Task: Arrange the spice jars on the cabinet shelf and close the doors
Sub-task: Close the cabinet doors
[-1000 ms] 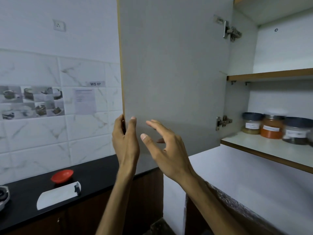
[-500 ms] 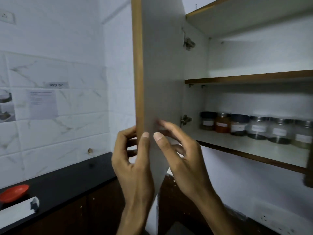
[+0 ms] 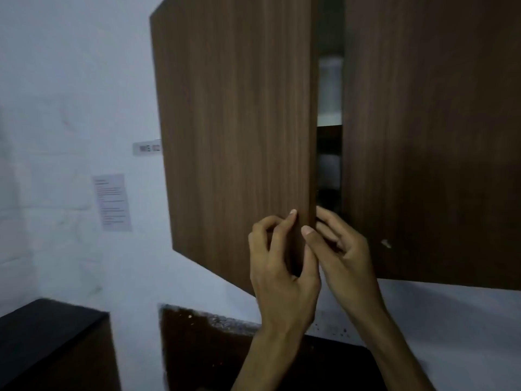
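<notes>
- A black countertop (image 3: 42, 328) sits at the lower left, with a dark wooden base cabinet below it.
- On the pale tiled wall (image 3: 70, 94) hang a printed paper sheet (image 3: 112, 202) and, higher up, a small label strip (image 3: 147, 148); the text on both is blurred.
- The left cabinet door (image 3: 234, 131), brown wood grain, stands nearly shut, with its free edge angled slightly outward.
- The left hand (image 3: 282, 266) pinches the lower free edge of that door: the thumb is pressed near the edge, and the forefinger is curled against the front face.
- A narrow gap (image 3: 329, 136) remains between the two doors. Through it show a slice of white interior, the dark edge of a shelf, and something pale and dark below; I cannot tell whether these are the spice jars, so where they stand is hidden.
- The right hand (image 3: 341, 249) grips the same door edge from the gap side, fingers hooked behind it, touching the left thumb.
- The right cabinet door (image 3: 431, 136) looks closed, with a small pale chip (image 3: 386, 244) near its lower edge.
</notes>
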